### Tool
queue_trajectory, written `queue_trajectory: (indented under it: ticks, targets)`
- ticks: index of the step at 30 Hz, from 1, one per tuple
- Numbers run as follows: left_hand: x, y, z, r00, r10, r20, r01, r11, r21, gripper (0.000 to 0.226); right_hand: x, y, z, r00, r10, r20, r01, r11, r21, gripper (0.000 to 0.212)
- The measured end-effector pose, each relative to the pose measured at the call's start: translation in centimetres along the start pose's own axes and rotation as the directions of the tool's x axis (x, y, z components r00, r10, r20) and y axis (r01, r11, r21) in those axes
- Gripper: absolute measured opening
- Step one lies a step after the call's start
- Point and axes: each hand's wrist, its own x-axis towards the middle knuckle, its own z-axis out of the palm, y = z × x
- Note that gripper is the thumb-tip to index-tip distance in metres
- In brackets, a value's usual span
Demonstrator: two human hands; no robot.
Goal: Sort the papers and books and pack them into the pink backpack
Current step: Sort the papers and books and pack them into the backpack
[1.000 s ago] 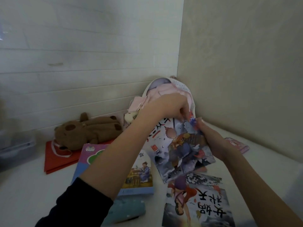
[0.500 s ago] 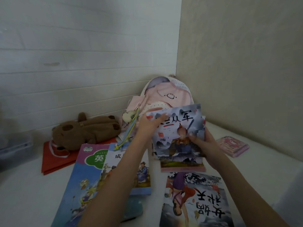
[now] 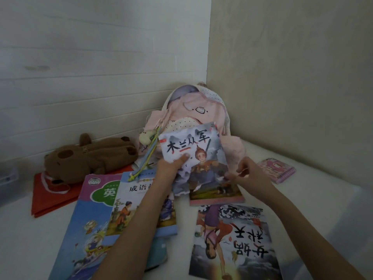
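Note:
The pink backpack (image 3: 193, 110) leans upright in the corner of the walls. In front of it my left hand (image 3: 171, 168) grips a picture book of a girl warrior (image 3: 195, 152) by its lower left, thumb on the cover. My right hand (image 3: 252, 174) hovers at the book's lower right corner with loosely curled fingers, the thumb tip just at the edge. Under it lies a pink-edged book (image 3: 216, 197). Nearer me are a dark illustrated book (image 3: 232, 239), an idiom story book (image 3: 131, 209) and an English textbook (image 3: 88, 219).
A brown plush toy (image 3: 90, 156) lies on a red folder (image 3: 46, 197) at the left. A pink spiral notebook (image 3: 276, 170) sits by the right wall. A teal item (image 3: 157, 253) pokes out under the books. A plush charm (image 3: 147, 136) hangs from the backpack.
The picture book was turned upright and moved left and up with my left hand. My right hand stayed, so its thumb went from on the cover to the book's edge.

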Motion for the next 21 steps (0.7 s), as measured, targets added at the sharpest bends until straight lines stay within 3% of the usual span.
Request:
queue_trajectory:
  ticks: [3, 6, 10, 13, 21]
  targets:
    - [-0.1, -0.5, -0.4, 0.999, -0.022, 0.030, 0.026, 0.987, -0.157, 0.015, -1.4, 0.3, 1.0, 0.952, 0.136, 0.275, -0.038, 0.941, -0.336, 0.057]
    - [-0.4, -0.8, -0.6, 0.998, -0.030, 0.046, 0.038, 0.982, -0.183, 0.015, -2.3, -0.3, 0.7, 0.913, 0.251, 0.321, -0.062, 0.864, -0.500, 0.089]
    - [-0.7, -0.9, -1.0, 0.997, -0.052, 0.057, 0.061, 0.982, -0.178, 0.007, -3.3, -1.2, 0.2, 0.819, 0.398, 0.413, 0.033, 0.687, -0.726, 0.129]
    - [-1.3, -0.8, -0.9, 0.996, -0.042, 0.075, 0.056, 0.978, -0.199, 0.014, -3.5, -1.5, 0.6, 0.828, 0.431, 0.359, -0.023, 0.665, -0.746, 0.134]
    - [-4.7, 0.0, -1.6, 0.999, -0.024, 0.049, 0.036, 0.966, -0.258, 0.029, -5.3, -2.3, -0.1, 0.843, 0.477, 0.250, -0.168, 0.673, -0.720, 0.118]
